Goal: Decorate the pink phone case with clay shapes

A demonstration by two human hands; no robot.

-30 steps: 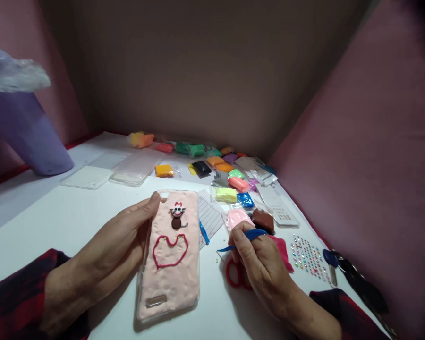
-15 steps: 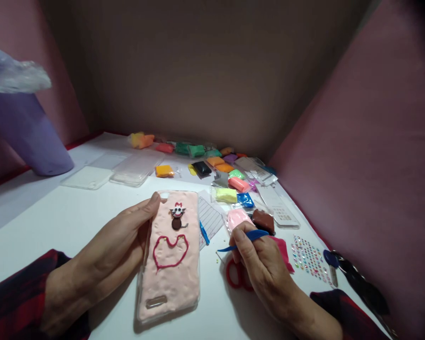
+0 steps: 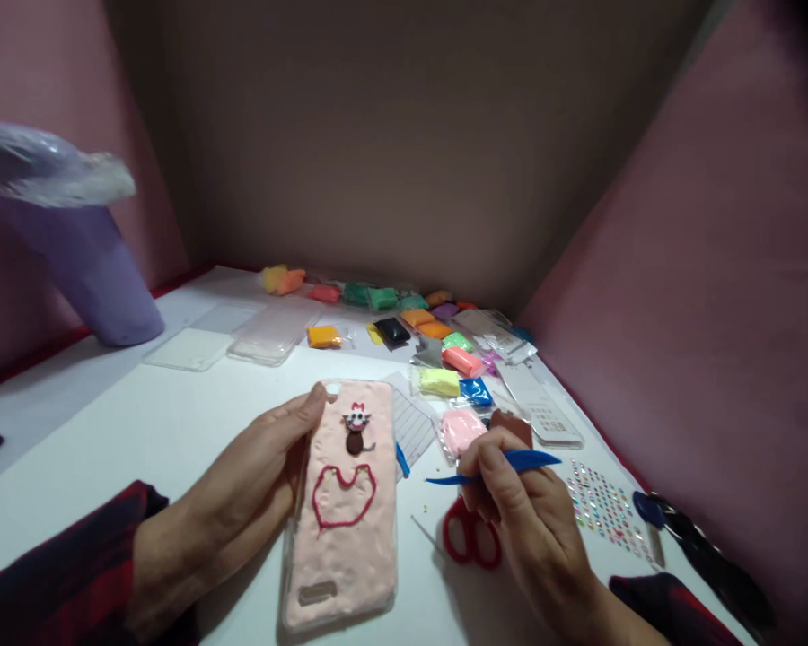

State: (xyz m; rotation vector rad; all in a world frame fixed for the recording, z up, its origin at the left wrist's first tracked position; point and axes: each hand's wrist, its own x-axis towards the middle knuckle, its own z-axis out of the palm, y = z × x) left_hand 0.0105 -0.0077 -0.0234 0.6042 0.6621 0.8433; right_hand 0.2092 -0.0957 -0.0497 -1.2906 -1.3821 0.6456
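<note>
My left hand point(image 3: 242, 493) grips the left edge of a phone case point(image 3: 343, 565), thumb on its upper corner. Pale pink clay covers the case's back. On it are a small cat figure point(image 3: 355, 431) and, below, a dark pink outline point(image 3: 345, 498) shaped like a rounded heart, with tiny yellowish dots near its top. Pinched between the fingers of my right hand point(image 3: 518, 511) is a blue modelling tool point(image 3: 512, 465), its thin tip pointing left toward the case without touching it. Red-handled scissors point(image 3: 471, 536) lie beneath that hand.
Several wrapped clay packets, such as a yellow one point(image 3: 439, 383) and a pink one point(image 3: 462, 433), lie beyond my hands. Clear phone cases point(image 3: 269, 336) rest at the back left near a purple container point(image 3: 101, 269). A gem sticker sheet point(image 3: 606, 507) lies at right.
My left hand and the case appear slightly further right and lower, as does most of the scene. The right hand has shifted right, uncovering more of the scissors; the tool stays in its grip.
</note>
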